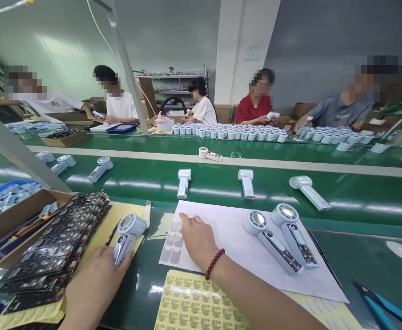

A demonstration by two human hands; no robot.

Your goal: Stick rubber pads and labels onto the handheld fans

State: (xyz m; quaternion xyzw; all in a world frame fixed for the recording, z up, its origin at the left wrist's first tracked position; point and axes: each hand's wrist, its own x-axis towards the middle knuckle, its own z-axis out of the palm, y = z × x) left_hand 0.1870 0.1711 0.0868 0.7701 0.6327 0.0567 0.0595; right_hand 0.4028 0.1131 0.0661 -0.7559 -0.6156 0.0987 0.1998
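My left hand (99, 277) is wrapped around the handle of a light blue handheld fan (131, 227), its round head tilted up and away from me. My right hand (197, 236), with a red bead bracelet on the wrist, rests on a white sheet (221, 215) at its left part. Its fingers are bent together beside a set of grey square stickers (171, 255); whatever lies between the fingertips is hidden. Right of this hand, two more handheld fans (273, 250) (297, 236) lie on the sheet, circuit boards exposed in their handles. Below it lies a yellow sticker sheet (190, 300).
Stacked black circuit boards (54, 243) and a cardboard box (54, 197) stand at left. Blue-handled pliers (383, 302) lie at right. Several fans sit on the green conveyor belt (146, 178). Across it, co-workers sit behind rows of fan heads (228, 133). A metal post (127, 64) rises at left.
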